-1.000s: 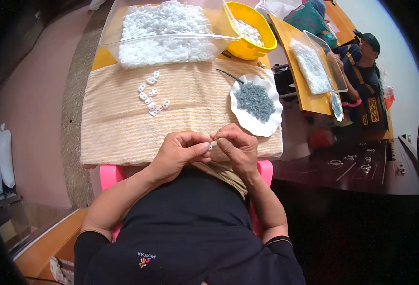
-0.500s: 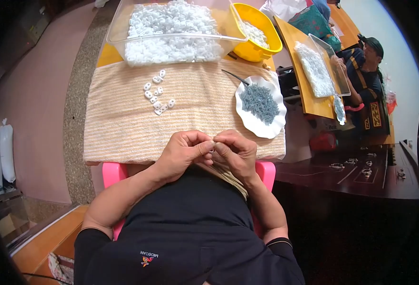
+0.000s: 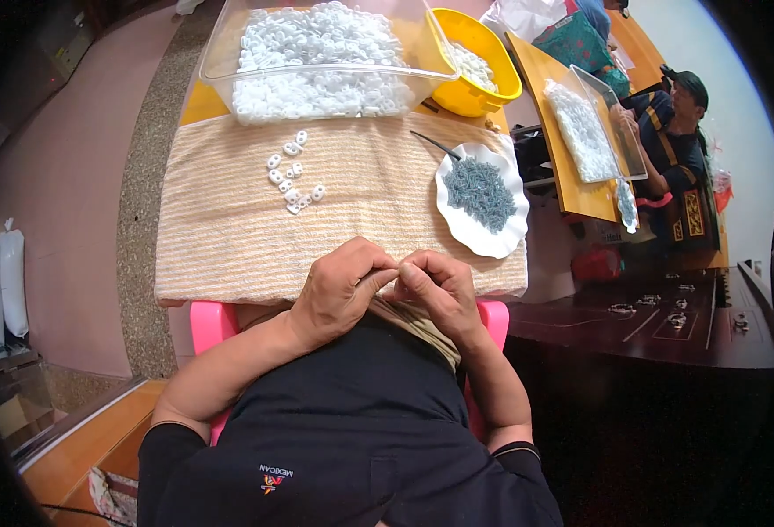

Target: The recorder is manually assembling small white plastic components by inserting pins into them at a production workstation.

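My left hand (image 3: 343, 285) and my right hand (image 3: 439, 290) meet over the near edge of the striped towel (image 3: 229, 246). Their thumbs and forefingers are pinched together, tip to tip. Whatever sits between the fingertips is hidden by them. Ahead on the towel lie several small white plastic pieces with two holes (image 3: 287, 186), loosely strung out in a curve. To the right, a white wavy-rimmed dish (image 3: 475, 243) holds a heap of small grey-blue parts (image 3: 482, 193), and a thin dark stick (image 3: 435, 144) rests against its rim.
A clear bin (image 3: 220, 83) full of white pieces stands at the back, beside a yellow tub (image 3: 466, 101) with more. At right, another person (image 3: 668, 132) sits at a table (image 3: 532, 70) with a clear tray. Pink chair arms (image 3: 213, 323) flank me.
My left hand has rolled over a little, so its back now shows more and its lower fingers are tucked out of sight. Both hands stay together in the same place.
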Demonstrator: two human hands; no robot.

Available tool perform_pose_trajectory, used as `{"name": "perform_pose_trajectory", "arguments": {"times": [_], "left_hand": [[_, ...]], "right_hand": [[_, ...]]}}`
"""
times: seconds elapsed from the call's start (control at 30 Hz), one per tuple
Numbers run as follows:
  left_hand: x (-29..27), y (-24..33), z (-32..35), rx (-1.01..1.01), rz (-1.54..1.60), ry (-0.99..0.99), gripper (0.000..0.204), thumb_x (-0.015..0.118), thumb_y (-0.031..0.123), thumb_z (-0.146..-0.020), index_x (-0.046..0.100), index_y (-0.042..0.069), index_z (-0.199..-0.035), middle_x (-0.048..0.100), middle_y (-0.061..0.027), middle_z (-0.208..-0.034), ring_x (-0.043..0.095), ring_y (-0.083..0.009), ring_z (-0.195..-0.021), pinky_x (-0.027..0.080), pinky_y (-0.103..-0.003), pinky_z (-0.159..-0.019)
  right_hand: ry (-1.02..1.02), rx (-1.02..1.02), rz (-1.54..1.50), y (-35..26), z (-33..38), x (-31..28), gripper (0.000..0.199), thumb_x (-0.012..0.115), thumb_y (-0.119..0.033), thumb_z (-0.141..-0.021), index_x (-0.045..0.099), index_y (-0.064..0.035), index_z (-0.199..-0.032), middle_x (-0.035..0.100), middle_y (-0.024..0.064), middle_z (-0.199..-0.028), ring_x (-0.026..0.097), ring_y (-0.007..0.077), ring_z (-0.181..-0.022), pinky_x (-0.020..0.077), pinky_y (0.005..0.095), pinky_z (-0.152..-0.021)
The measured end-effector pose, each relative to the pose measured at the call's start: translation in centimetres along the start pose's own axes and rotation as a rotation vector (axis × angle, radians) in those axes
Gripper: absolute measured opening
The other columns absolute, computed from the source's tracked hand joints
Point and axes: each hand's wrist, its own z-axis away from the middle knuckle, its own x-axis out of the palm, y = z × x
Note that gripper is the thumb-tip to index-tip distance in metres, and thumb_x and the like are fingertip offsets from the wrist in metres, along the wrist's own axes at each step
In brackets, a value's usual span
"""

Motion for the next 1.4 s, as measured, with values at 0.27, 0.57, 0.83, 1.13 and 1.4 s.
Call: {"name": "perform_pose_trajectory", "arguments": {"times": [0.27, 0.57, 0.83, 1.13, 1.4], "left_hand": [[-0.2, 0.1, -0.1, -0.044, 0.009, -0.018, 0.007, 0.067, 0.003, -0.085, 0.064, -0.001, -0.09, 0.062, -0.012, -0.083, 0.062, -0.0227, -0.076, 0.049, -0.031, -0.068], [0.0, -0.6, 0.4, -0.324, 0.253, -0.091, 0.009, 0.061, 0.008, -0.093, 0.062, -0.001, -0.093, 0.061, -0.0044, -0.08, 0.058, -0.0099, -0.072, 0.048, -0.024, -0.065], [0.0, -0.5, 0.0, -0.482, 0.419, -0.099, 0.011, 0.06, 0.011, -0.095, 0.061, -0.001, -0.094, 0.06, -0.0013, -0.075, 0.056, -0.0074, -0.07, 0.047, -0.023, -0.064], [-0.1, -0.4, -0.1, -0.276, 0.154, -0.076, 0.01, 0.062, 0.008, -0.092, 0.062, -0.002, -0.092, 0.059, -0.0041, -0.079, 0.056, -0.01, -0.071, 0.047, -0.024, -0.065], [0.1, -0.6, 0.2, -0.245, 0.134, -0.079, 0.01, 0.061, 0.009, -0.093, 0.062, -0.002, -0.093, 0.06, -0.0046, -0.081, 0.057, -0.0099, -0.071, 0.047, -0.024, -0.064]], "right_hand": [[0.018, 0.025, -0.167, -0.4, 0.1, 0.3, 0.019, 0.057, -0.013, -0.097, 0.063, 0.0046, -0.094, 0.063, 0.0059, -0.082, 0.065, 0.0133, -0.077, 0.0564, 0.0273, -0.073], [0.027, -0.122, 0.045, 0.0, 0.2, -0.2, 0.009, 0.056, -0.001, -0.095, 0.06, 0.0052, -0.1, 0.062, 0.0061, -0.091, 0.064, 0.0121, -0.082, 0.0559, 0.0263, -0.074], [0.219, -0.233, 0.162, -0.3, -0.3, -3.0, 0.014, 0.056, -0.01, -0.098, 0.059, 0.0037, -0.096, 0.059, 0.0051, -0.08, 0.06, 0.0104, -0.07, 0.0571, 0.0287, -0.071], [-0.034, 0.041, -0.03, 1.1, -1.1, -0.7, 0.023, 0.054, -0.017, -0.099, 0.061, 0.005, -0.097, 0.062, 0.0053, -0.079, 0.063, 0.011, -0.068, 0.0564, 0.026, -0.064], [0.042, -0.044, -0.008, 0.6, -0.5, 0.4, 0.011, 0.054, -0.007, -0.098, 0.059, 0.0025, -0.095, 0.063, 0.0038, -0.08, 0.063, 0.0082, -0.072, 0.052, 0.0224, -0.064]]}}
